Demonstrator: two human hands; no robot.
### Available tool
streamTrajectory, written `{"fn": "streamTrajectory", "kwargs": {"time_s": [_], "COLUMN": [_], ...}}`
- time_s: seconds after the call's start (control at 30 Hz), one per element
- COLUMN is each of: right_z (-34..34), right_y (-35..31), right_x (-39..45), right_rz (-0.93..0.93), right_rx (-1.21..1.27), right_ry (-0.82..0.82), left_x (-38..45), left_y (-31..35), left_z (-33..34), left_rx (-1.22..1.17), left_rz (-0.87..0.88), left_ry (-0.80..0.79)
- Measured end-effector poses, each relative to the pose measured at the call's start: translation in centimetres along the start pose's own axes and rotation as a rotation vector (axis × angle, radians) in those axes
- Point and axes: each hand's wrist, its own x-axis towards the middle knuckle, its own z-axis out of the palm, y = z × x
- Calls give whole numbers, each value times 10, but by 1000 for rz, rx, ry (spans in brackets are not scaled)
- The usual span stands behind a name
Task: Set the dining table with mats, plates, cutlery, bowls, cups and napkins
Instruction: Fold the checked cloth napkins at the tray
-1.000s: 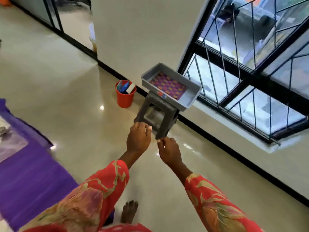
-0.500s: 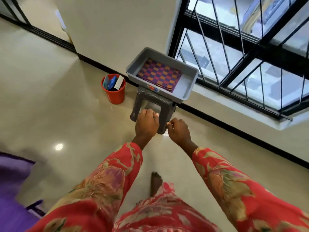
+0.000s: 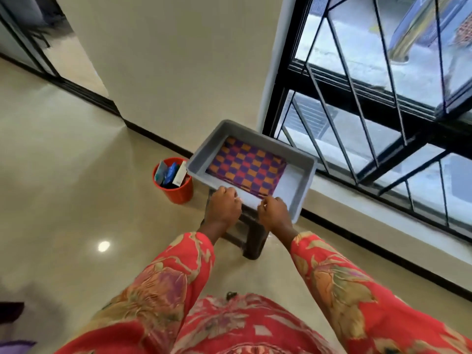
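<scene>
A: Since a moment ago, I see both hands risen from the stool (image 3: 251, 241) to the grey tray's (image 3: 305, 182) near rim.

B: Left hand (image 3: 223, 206) and right hand (image 3: 274, 213) curled; grip on the rim unclear. Checked mats (image 3: 246, 169) lie inside the tray.

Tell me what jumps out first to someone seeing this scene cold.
The checkered mats, purple, orange and red, lie folded in a grey tray on a dark stool by the barred window. Both hands, left and right, reach over the tray's near rim with fingers curled. An orange bucket of packets stands on the floor left of the tray.
</scene>
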Motion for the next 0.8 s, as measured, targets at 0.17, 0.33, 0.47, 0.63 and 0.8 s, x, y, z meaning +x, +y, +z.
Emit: {"fn": "streamTrajectory", "kwargs": {"time_s": [0.17,0.33,0.47,0.63,0.8], "right_z": [-6,-4,-5,-5,3], "right_y": [-9,-15,-17,-18,-9], "right_x": [65,124,167,211,255], "right_rz": [8,45,119,211,256], "right_rx": [-24,-52,-94,-163,-163], "right_ry": [-39,-81,-105,-160,-209], "left_x": [71,146,214,280,324], "left_y": [0,-19,-39,-55,-59], "left_z": [-6,-13,-23,-20,-4], "left_rx": [50,160,275,307,313], "left_rz": [14,85,192,243,274], "left_ry": [-53,-174,-249,-352,-444]}}
